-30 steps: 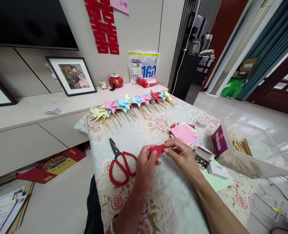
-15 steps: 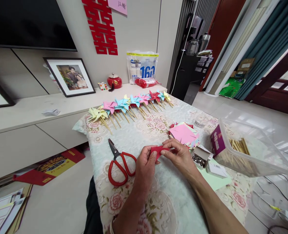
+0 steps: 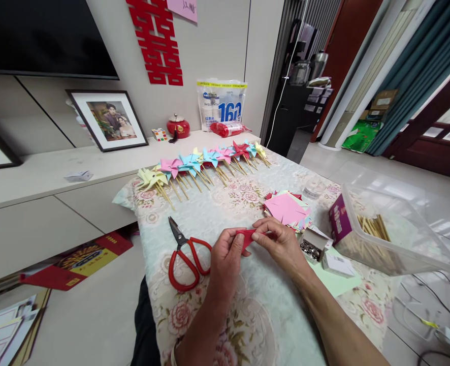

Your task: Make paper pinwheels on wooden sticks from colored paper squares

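Between my two hands is a small folded piece of red paper (image 3: 248, 237), held just above the flowered tablecloth (image 3: 270, 315). My left hand (image 3: 227, 249) pinches its left part, thumb on top. The thumb and fingers of my right hand (image 3: 276, 238) grip its right edge. Red-handled scissors (image 3: 187, 256) lie partly spread beside my left hand. Past my right hand sits a stack of slit paper squares (image 3: 287, 207), pink on top. A small box of metal pins (image 3: 311, 249) stands by my right wrist.
Finished paper pinwheels (image 3: 210, 158) on sticks line the table's far side. A clear plastic bin (image 3: 396, 254) holds wooden sticks (image 3: 375, 227) on the right. A tape roll (image 3: 314, 188) lies behind the paper stack. The white cabinet (image 3: 106, 163) borders the table at the back.
The red paper now shows a narrower, more pointed shape between my fingers. Both hands stay in nearly the same place; the scissors and pinwheels have not moved.
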The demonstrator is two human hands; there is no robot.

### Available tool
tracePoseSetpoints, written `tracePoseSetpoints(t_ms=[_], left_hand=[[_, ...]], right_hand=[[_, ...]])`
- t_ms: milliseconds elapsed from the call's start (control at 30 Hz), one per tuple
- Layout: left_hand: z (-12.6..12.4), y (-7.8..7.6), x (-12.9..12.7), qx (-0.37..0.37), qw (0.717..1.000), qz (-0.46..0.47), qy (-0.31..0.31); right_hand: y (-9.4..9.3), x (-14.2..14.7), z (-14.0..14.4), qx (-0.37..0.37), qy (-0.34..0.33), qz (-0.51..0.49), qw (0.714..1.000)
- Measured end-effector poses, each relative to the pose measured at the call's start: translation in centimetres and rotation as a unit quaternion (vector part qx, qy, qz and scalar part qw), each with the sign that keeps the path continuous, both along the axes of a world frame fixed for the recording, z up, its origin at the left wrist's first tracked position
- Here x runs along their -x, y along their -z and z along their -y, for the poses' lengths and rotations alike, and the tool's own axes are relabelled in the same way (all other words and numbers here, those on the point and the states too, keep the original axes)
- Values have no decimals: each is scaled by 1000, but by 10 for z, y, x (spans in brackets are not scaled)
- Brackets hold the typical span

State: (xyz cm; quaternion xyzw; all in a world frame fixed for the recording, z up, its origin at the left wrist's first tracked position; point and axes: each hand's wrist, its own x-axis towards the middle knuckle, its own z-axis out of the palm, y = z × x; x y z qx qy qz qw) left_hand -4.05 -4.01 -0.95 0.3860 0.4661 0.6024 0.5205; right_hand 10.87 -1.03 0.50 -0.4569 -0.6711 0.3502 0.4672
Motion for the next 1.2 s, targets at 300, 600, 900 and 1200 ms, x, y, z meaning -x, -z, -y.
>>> tracePoseSetpoints(t_ms=[300, 600, 900, 1200], left_hand=[[2, -8, -2, 44, 993, 104, -21], [1, -4, -1, 56, 992, 112, -26], [2, -11, -1, 59, 990, 127, -28], [3, -7, 1, 53, 992, 104, -38]], right_hand=[[-5, 3, 2, 21, -19, -11, 1000], [-4, 3, 3, 62, -24, -13, 998], [-1, 4, 2, 96, -11, -90, 991], [-3, 5, 3, 104, -18, -92, 990]])
